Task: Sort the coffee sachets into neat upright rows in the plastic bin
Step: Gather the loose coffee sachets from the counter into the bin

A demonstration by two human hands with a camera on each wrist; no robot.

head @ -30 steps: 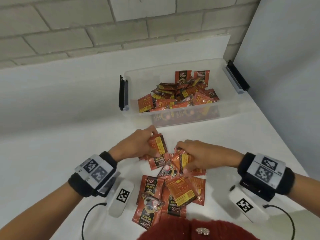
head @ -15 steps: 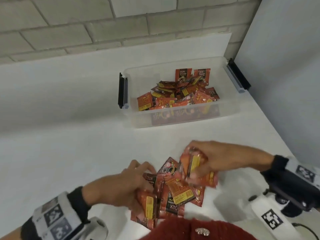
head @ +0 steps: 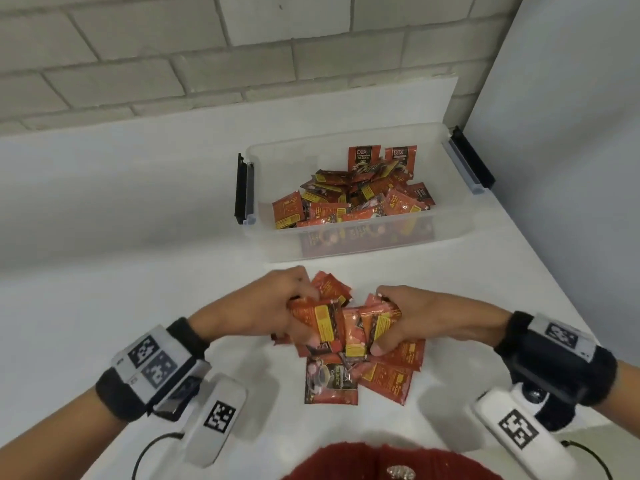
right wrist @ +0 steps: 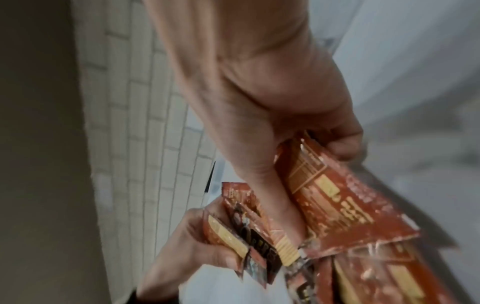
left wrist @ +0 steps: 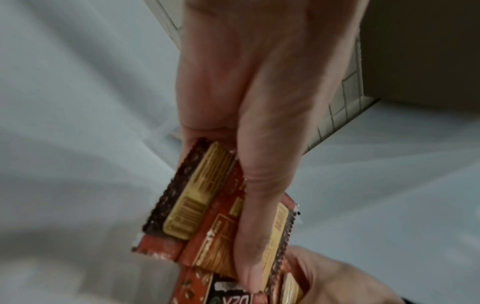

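Two handfuls of coffee sachets are on the go here: the left hand (head: 266, 306) has its fingers and thumb curled round a small fan of them (head: 320, 322), and the right hand (head: 412, 318) is clamped on its own bunch (head: 375, 327), the two bunches touching in the middle. A few more sachets (head: 360, 379) lie flat on the table just under the hands. The left wrist view shows the thumb pressed across a stack of sachets, edges not lined up yet.

Looks like the gathering-and-squaring step to me, nothing near placed in rows. The clear plastic bin (head: 450, 233) sits further back on the table, apart from the hands, with a loose heap of sachets (head: 349, 199) inside; just two at the back wall stand upright. I'd guess the next move needs the bunches tapped even and all facing one way, then carried over and stood on edge, and that heap probably wants straightening too.

Surface is a plain white table (head: 138, 254), pale brick wall (head: 242, 46) behind, grey panel (head: 571, 116) on the right.
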